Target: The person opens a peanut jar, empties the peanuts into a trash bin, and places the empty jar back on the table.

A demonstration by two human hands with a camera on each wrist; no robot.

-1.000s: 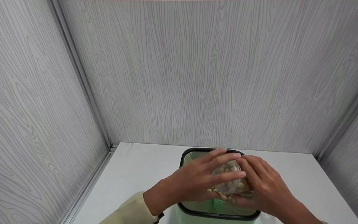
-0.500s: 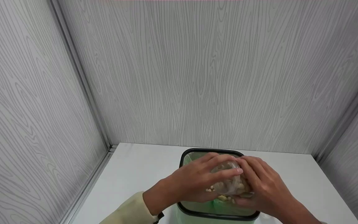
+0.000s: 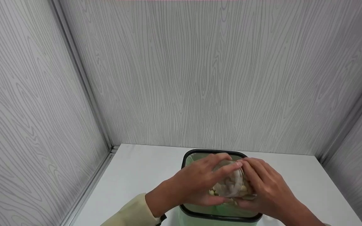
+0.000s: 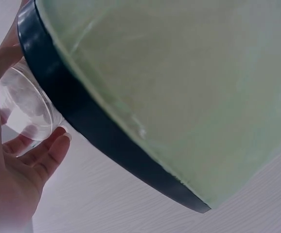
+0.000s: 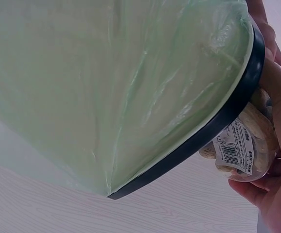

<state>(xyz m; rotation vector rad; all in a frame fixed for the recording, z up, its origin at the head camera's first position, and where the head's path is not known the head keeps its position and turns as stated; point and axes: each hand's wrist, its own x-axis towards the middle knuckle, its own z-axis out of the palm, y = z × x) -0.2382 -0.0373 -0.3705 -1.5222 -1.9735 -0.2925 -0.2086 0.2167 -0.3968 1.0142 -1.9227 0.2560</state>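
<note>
now low, right of centre in head frame: clear jar with peanuts, over black-rimmed green bin. left hand curled round its clear end, right hand gripping the peanut end; one jar or two, can't tell.

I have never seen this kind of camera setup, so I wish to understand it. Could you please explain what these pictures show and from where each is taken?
There is no machine: a person works with two bare hands. The wide pictures come from a camera on the head, looking forward and down; the two close ones come from cameras on the wrists. A black-rimmed green bin appears to stand on the white table. At its opening, the left hand and right hand grip a clear container, or perhaps two. The right wrist view shows a barcode label and what look like peanuts inside.
</note>
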